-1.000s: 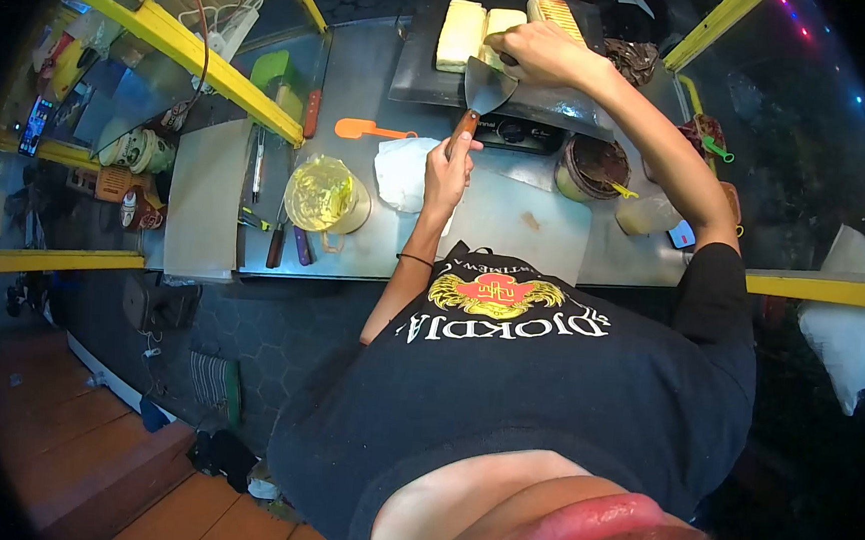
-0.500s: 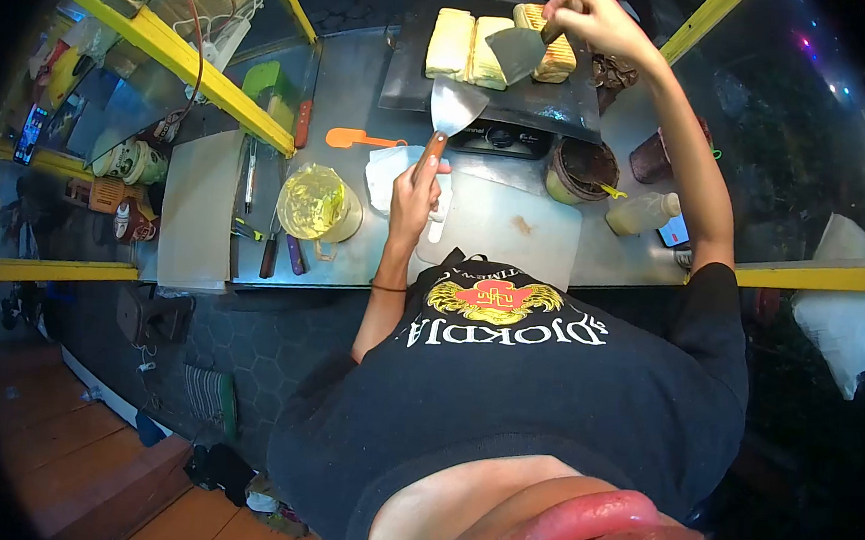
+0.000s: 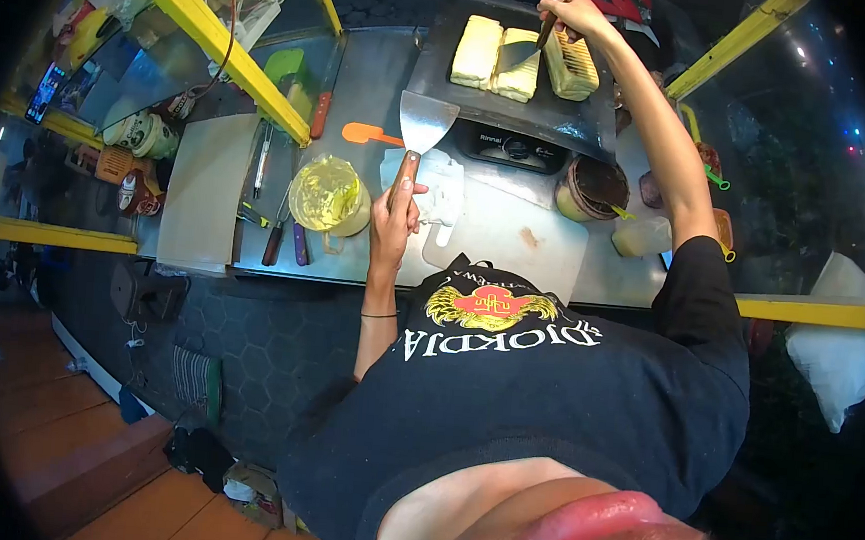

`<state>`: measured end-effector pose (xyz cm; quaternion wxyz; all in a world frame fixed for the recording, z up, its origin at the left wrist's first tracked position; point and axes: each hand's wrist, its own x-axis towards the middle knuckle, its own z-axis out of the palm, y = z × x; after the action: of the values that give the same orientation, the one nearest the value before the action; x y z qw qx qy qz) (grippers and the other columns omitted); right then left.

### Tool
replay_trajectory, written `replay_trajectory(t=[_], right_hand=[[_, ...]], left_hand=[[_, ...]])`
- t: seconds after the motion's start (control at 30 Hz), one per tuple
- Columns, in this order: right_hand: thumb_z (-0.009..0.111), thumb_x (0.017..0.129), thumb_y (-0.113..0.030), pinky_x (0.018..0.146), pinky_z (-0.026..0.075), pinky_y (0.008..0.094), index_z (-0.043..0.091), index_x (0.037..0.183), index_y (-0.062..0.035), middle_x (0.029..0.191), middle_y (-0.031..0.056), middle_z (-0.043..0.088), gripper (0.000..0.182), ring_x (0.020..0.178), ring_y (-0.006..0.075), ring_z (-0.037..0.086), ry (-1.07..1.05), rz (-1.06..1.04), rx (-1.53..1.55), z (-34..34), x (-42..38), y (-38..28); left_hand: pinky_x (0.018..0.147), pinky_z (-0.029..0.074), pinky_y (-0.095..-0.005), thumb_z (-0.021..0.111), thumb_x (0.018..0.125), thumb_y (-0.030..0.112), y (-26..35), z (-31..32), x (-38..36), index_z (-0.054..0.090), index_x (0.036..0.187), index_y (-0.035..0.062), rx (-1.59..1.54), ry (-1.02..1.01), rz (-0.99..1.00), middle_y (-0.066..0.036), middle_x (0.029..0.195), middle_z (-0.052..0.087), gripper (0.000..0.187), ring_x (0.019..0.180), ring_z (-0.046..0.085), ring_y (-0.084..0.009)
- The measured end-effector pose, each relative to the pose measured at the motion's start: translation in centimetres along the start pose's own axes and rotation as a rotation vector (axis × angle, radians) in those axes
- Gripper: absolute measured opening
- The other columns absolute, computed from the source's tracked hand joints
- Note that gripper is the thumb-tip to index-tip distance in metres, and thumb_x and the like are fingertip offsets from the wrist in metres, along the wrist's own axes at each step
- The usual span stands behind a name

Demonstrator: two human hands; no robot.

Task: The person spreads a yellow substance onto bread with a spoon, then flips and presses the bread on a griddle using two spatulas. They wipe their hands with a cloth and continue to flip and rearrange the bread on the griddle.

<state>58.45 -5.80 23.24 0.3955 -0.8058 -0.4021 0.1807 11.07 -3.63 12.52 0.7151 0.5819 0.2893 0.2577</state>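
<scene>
My left hand point(image 3: 394, 217) grips the wooden handle of a wide metal scraper point(image 3: 425, 119), its blade held above the steel counter, short of the griddle point(image 3: 553, 118). At the far side of the griddle my right hand point(image 3: 574, 11) holds a second metal spatula point(image 3: 521, 53), whose blade rests against the middle of three toasted bread blocks. The left bread block point(image 3: 477, 50) and middle one point(image 3: 519, 75) are pale yellow; the right one point(image 3: 574, 67) shows grill lines.
A tub of yellow spread point(image 3: 325, 194) stands left of my left hand, with an orange spatula point(image 3: 372, 133) behind it. A white cutting board point(image 3: 500, 237) and white cloth point(image 3: 440, 192) lie in front of me. A dark jar point(image 3: 591, 189) and bottles stand on the right.
My left hand has drawn the scraper back and to the left, away from the griddle. My right hand has picked up a second spatula and set its blade on the middle bread block.
</scene>
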Motion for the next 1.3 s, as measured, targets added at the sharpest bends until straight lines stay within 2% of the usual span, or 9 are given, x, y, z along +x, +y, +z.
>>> replay_trajectory(t=[0.2,0.43,0.57,0.7,0.8,1.07,1.17,1.23,1.3], right_hand=[[0.066,0.08,-0.035,0.053,0.055,0.0329,0.074,0.075,0.0012,0.068,0.014,0.07,0.037,0.057,0.0222,0.067,0.169,-0.101,-0.24,2.3,-2.1,-5.1],[0.067,0.084,-0.029,0.052,0.054,0.0325,0.071,0.07,0.0017,0.061,0.0131,0.068,0.034,0.052,0.0201,0.067,0.143,0.004,-0.008,1.2,-4.5,-9.2],[0.067,0.089,-0.029,0.044,0.048,0.0276,0.073,0.085,-0.0003,0.058,0.0079,0.066,0.03,0.046,0.0149,0.061,0.12,-0.114,0.199,-1.0,-2.1,-5.3],[0.068,0.088,-0.031,0.044,0.048,0.0282,0.074,0.084,-0.0001,0.059,0.0081,0.065,0.032,0.048,0.0145,0.061,0.096,-0.112,0.037,-2.3,-2.9,-6.4],[0.069,0.083,-0.033,0.049,0.054,0.0333,0.073,0.077,-0.0001,0.062,0.0112,0.066,0.033,0.052,0.02,0.065,0.108,-0.051,-0.122,-0.7,-3.8,-8.1],[0.061,0.086,-0.035,0.058,0.056,0.035,0.074,0.073,-0.0032,0.061,0.0109,0.069,0.036,0.057,0.0211,0.068,0.003,0.011,-0.401,3.4,-3.1,-10.1],[0.063,0.084,-0.037,0.065,0.057,0.04,0.074,0.076,-0.0014,0.067,0.0156,0.07,0.038,0.066,0.0272,0.071,0.027,0.024,-0.39,4.9,-2.9,-11.0],[0.064,0.083,-0.04,0.073,0.057,0.046,0.073,0.079,0.0012,0.077,0.0223,0.071,0.042,0.077,0.0352,0.071,0.258,-0.186,-0.546,6.3,-2.7,-11.5],[0.065,0.082,-0.043,0.079,0.056,0.0483,0.073,0.087,0.0018,0.084,0.0261,0.07,0.045,0.084,0.0396,0.07,0.187,-0.191,-0.556,6.4,-2.8,-12.7]], left_hand=[[0.047,0.035,-0.0229,0.049,0.103,0.042,-0.5,0.5,1.1,0.066,0.1,-0.0018,-0.004,-0.034,0.006,0.004,0.055,0.038,0.047,0.048,0.036,-0.0045],[0.049,0.034,-0.0225,0.049,0.103,0.041,0.4,0.9,1.1,0.064,0.103,-0.0022,-0.003,-0.038,-0.024,0.005,0.057,0.036,0.045,0.048,0.032,-0.0046],[0.049,0.034,-0.0221,0.049,0.103,0.039,0.3,0.6,0.9,0.064,0.103,-0.0021,-0.011,-0.031,-0.025,0.006,0.057,0.036,0.044,0.048,0.032,-0.0042],[0.047,0.036,-0.0224,0.049,0.102,0.042,-0.1,0.2,0.9,0.066,0.101,-0.002,-0.009,-0.041,-0.007,0.004,0.056,0.037,0.047,0.048,0.037,-0.0046],[0.047,0.036,-0.0223,0.049,0.103,0.043,-0.1,0.1,0.9,0.065,0.101,-0.0019,-0.02,-0.031,-0.014,0.004,0.056,0.037,0.048,0.048,0.037,-0.0047],[0.048,0.035,-0.0221,0.048,0.103,0.042,0.0,-0.6,0.4,0.065,0.101,-0.0022,-0.031,-0.01,-0.003,0.004,0.057,0.038,0.047,0.049,0.036,-0.0045],[0.05,0.035,-0.0235,0.046,0.104,0.036,0.2,-0.8,0.2,0.064,0.104,-0.0034,-0.02,0.001,-0.015,0.005,0.058,0.036,0.044,0.049,0.032,-0.0049],[0.05,0.035,-0.0235,0.046,0.104,0.036,0.1,-0.9,0.4,0.064,0.104,-0.0036,-0.023,0.001,-0.012,0.005,0.058,0.036,0.044,0.049,0.032,-0.0049],[0.05,0.034,-0.0235,0.046,0.104,0.036,0.0,-0.9,0.5,0.064,0.104,-0.0038,-0.022,-0.003,-0.01,0.005,0.058,0.036,0.044,0.049,0.032,-0.0049]])
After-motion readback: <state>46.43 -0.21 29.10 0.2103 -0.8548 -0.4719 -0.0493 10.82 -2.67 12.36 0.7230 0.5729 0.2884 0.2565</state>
